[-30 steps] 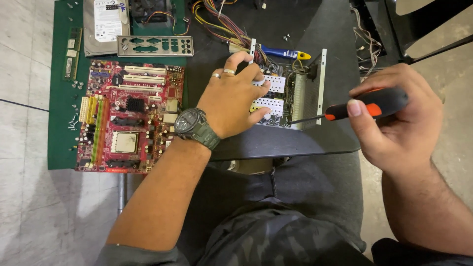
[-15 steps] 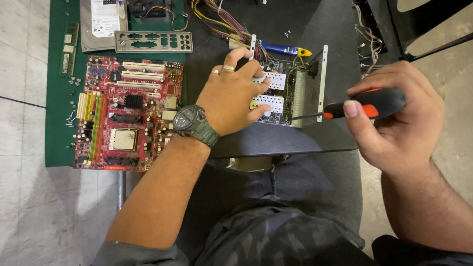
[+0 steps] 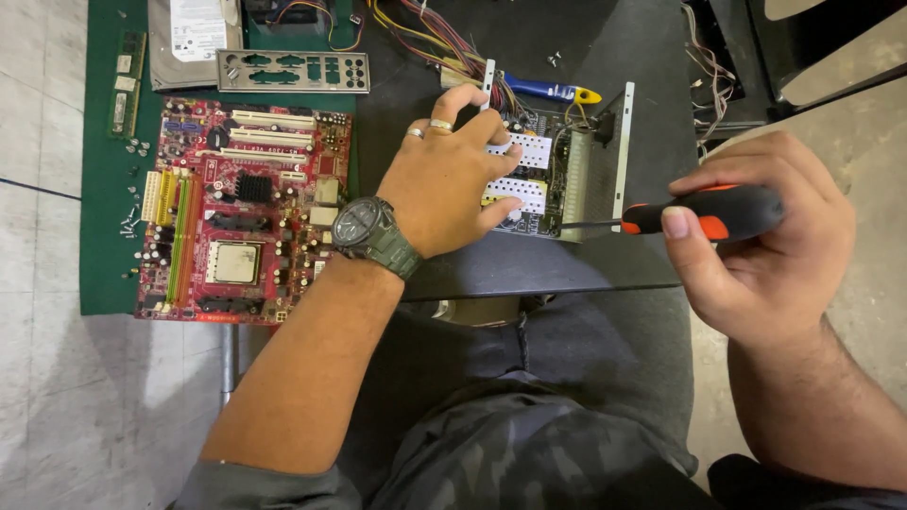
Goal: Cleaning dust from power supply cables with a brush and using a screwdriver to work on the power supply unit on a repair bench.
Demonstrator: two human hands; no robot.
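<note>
One screwdriver (image 3: 699, 213), right hand (image 3: 765, 246) fingers clamped | left hand (image 3: 453, 179) fingers spread on one power supply (image 3: 567, 170) | one motherboard (image 3: 241, 212)

Left hand (image 3: 453, 175) edged slightly up the open power supply (image 3: 557, 170); screwdriver (image 3: 680, 215) perhaps a touch lower. View itself drifted.

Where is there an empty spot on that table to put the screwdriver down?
Bare dark tabletop runs along the near edge, below the left hand and the opened metal power unit. Another bare patch lies between the red motherboard and that hand. The far edge is crowded with wires; the green mat holds loose screws.
</note>
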